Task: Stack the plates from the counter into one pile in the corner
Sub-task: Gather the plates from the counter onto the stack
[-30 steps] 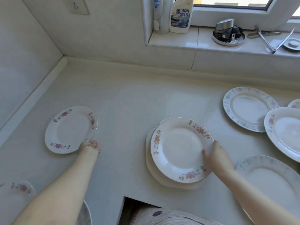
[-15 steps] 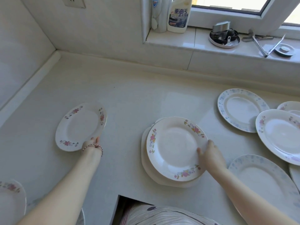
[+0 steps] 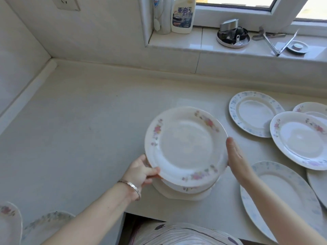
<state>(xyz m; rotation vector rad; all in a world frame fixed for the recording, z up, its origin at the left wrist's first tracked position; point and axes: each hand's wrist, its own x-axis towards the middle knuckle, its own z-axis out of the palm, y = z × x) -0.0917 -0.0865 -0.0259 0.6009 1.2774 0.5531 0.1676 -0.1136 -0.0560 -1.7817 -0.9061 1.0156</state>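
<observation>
Both hands at a small pile of plates near the front edge of the counter; top plate blurred.

Far left, two plate rims [image 3: 10, 225] cut by the frame's lower corner. From there to the walled corner [image 3: 51, 59] the counter [image 3: 79, 121] is bare, bounded by a raised strip along the left wall and the back wall. Left hand [image 3: 141, 172], bracelet [image 3: 131, 187] on the wrist, fingers curled onto the left rim of the pink-flowered top plate [image 3: 185, 145]; it sits on a pile [image 3: 184, 191] of at least two more, close to the counter's front cut-out. Right hand [image 3: 236, 156] flat and open, fingers straight, palm against the plate's right rim. Right of it: blue-patterned plate [image 3: 254, 114], pink-flowered plates [image 3: 299, 140] overlapping, large blue-patterned plate [image 3: 283, 200] at the front edge. Sill [image 3: 194, 45] above holds a cleaner bottle [image 3: 183, 15].
</observation>
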